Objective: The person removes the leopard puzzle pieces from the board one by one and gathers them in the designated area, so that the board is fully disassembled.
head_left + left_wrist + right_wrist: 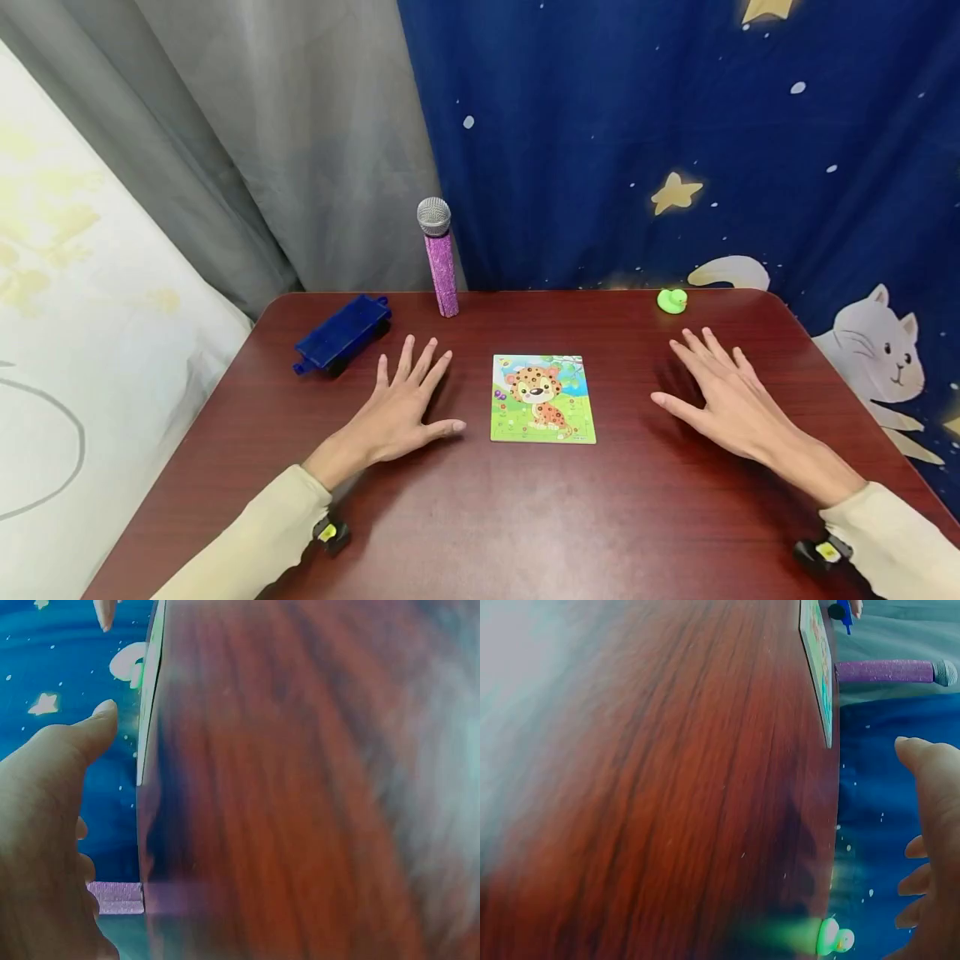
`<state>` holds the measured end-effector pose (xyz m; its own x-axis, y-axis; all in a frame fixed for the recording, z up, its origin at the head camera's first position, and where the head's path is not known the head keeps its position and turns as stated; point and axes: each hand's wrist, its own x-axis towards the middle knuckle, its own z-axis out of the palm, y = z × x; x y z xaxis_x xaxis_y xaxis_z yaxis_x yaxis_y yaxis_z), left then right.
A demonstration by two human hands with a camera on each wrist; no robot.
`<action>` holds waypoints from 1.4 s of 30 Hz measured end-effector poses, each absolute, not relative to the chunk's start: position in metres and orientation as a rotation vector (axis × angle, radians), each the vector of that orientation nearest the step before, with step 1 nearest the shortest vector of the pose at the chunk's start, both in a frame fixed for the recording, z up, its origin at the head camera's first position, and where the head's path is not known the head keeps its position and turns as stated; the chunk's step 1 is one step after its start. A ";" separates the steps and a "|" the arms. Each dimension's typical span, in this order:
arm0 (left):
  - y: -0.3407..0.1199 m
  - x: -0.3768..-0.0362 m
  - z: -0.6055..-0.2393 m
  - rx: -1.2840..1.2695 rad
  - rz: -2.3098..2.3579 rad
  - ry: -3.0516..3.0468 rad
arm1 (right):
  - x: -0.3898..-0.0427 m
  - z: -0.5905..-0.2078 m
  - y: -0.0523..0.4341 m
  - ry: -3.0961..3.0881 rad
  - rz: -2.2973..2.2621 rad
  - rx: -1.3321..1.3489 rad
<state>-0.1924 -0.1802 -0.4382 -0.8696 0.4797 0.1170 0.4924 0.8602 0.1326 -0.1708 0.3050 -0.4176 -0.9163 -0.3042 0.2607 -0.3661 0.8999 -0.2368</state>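
Note:
In the head view my left hand (401,417) is spread palm down over the table, fingers straight, holding nothing. My right hand (723,400) is spread likewise on the other side, also with nothing in it. Between them lies a flat square picture puzzle (543,399) showing a spotted leopard cub. Beyond the left hand are a blue toy trailer (343,333) with dark wheels and an upright microphone (442,267) with a glittery purple handle. A small green toy duck (672,301) sits past the right fingertips. In the right wrist view the duck (831,937) is below the thumb.
The dark red wooden table (540,525) has its far edge against a grey curtain (300,125) and a blue curtain (562,125) with stars and a cat. A pale patterned cloth (90,292) hangs at the left. Each wrist wears a strapped black device.

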 end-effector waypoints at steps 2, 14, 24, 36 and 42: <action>-0.177 -0.192 -0.440 -0.811 -0.263 -2.936 | -0.173 -0.418 0.301 -2.827 0.438 0.521; -0.167 -0.193 -0.437 -1.076 -0.584 -2.811 | -0.188 -0.413 0.271 -2.753 0.576 0.599; -0.157 -0.194 -0.436 -1.123 -0.748 -2.688 | -0.201 -0.414 0.242 -2.770 0.632 0.691; -0.139 -0.195 -0.438 -1.087 -0.943 -2.670 | -0.219 -0.413 0.215 -2.761 0.694 0.780; -0.132 -0.195 -0.444 -1.052 -1.057 -2.665 | -0.222 -0.416 0.200 -2.763 0.763 0.790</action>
